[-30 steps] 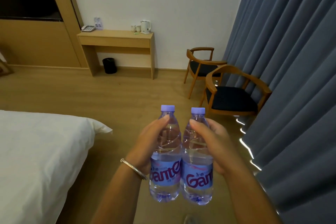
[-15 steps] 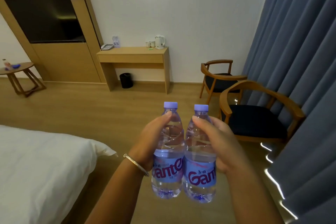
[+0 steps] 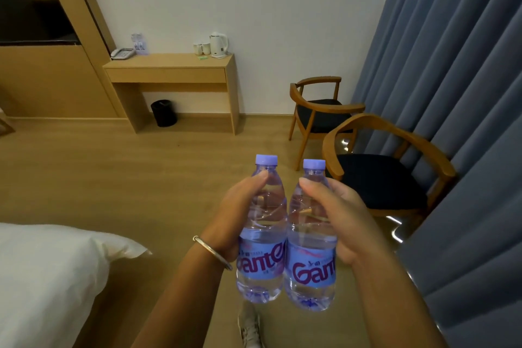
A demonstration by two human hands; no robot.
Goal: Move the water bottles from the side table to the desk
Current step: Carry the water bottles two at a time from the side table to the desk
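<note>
Two clear water bottles with purple caps and purple labels stand upright side by side in front of me. My left hand [image 3: 234, 215] grips the left bottle [image 3: 264, 260] around its upper body. My right hand [image 3: 339, 217] grips the right bottle [image 3: 310, 268] the same way. The bottles touch each other. The wooden desk [image 3: 169, 65] stands against the far wall, several steps ahead, with a kettle [image 3: 218, 44], two cups [image 3: 202, 48] and a phone [image 3: 122, 53] on it.
A white bed [image 3: 48, 271] fills the lower left. Two wooden armchairs [image 3: 375, 178] stand at the right by blue curtains [image 3: 452, 93]. A black bin [image 3: 163, 112] sits under the desk. My shoe [image 3: 250, 325] shows on the wooden floor below the bottles.
The desk appears larger and nearer than before, and the view has shifted right so the small round table at the left is out of sight. Both hands keep holding the bottles.
</note>
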